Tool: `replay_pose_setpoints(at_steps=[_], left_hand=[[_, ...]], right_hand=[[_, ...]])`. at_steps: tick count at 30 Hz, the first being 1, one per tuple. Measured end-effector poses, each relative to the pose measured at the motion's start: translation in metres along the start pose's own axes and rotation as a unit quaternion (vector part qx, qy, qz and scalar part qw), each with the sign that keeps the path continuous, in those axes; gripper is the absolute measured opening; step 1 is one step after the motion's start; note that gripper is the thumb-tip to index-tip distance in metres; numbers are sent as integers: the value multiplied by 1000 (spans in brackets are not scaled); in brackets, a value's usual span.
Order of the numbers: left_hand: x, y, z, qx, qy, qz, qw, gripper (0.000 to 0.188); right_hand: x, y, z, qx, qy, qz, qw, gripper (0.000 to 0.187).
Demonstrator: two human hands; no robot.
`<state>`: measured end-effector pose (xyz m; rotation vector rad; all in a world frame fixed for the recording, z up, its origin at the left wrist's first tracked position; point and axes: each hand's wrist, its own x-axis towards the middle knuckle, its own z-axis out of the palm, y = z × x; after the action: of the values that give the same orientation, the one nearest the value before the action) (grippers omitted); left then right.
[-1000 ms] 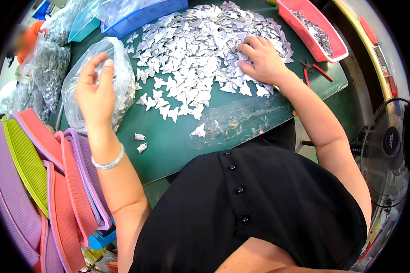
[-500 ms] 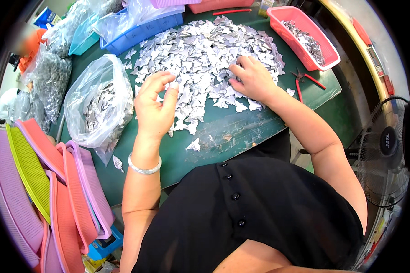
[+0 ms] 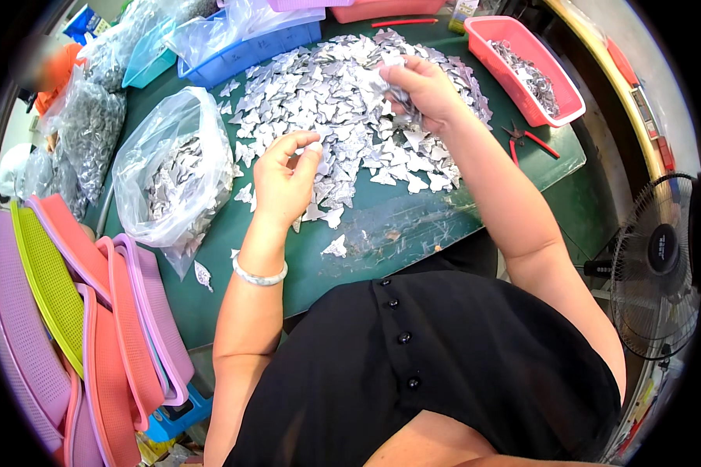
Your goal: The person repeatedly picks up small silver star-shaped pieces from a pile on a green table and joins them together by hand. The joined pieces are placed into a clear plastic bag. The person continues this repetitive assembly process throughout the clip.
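Note:
A broad heap of flat, silvery metal pieces (image 3: 288, 93), many roughly butterfly-shaped, covers the green table. Above its right part, my right hand (image 3: 428, 89) is closed around a bunch of these pieces (image 3: 399, 100), slightly blurred. My left hand (image 3: 284, 179), with a pale bangle (image 3: 258, 276) on the wrist, hovers at the heap's near left edge. Its fingers are loosely curled, thumb tip close to the index finger, and I see nothing held there. Left of that hand stands an opened clear plastic bag (image 3: 171, 175) partly filled with similar pieces.
A pink basket (image 3: 565, 117) of metal parts and red-handled pliers (image 3: 531, 140) lie at right. A blue bin (image 3: 249, 56) is at the back. Stacked plastic baskets (image 3: 132, 335) crowd the lower left; a fan (image 3: 658, 249) stands right. Beyond the bags is another person's orange sleeve (image 3: 54, 78).
My right hand has risen from the heap and moved away from me, now gripping a bunch of metal pieces. My left hand has shifted slightly right, thumb and index finger closer together.

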<state>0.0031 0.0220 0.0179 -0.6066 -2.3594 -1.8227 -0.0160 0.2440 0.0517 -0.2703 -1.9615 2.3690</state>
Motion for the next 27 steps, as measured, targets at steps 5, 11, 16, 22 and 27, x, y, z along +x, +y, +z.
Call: replay_pose_setpoints(at_steps=[5,11,16,22,27], left_hand=[[2,-10,-1,-116,-33,-88,989,23],[0,-3,5,-307,-29,-171,936,32],[3,-11,4,-359,-48,-212,908,28],[2,-19,3,-373,-13,-233,898,21],[-1,-8,13,-330,-22,-213,919,23]], right_hand=[[15,24,31,378,-86,101,916,19],[7,60,53,418,-149,158,882,27],[8,74,52,420,-183,153,876,27],[7,72,53,429,-152,133,881,32],[6,74,55,460,-171,101,865,39]])
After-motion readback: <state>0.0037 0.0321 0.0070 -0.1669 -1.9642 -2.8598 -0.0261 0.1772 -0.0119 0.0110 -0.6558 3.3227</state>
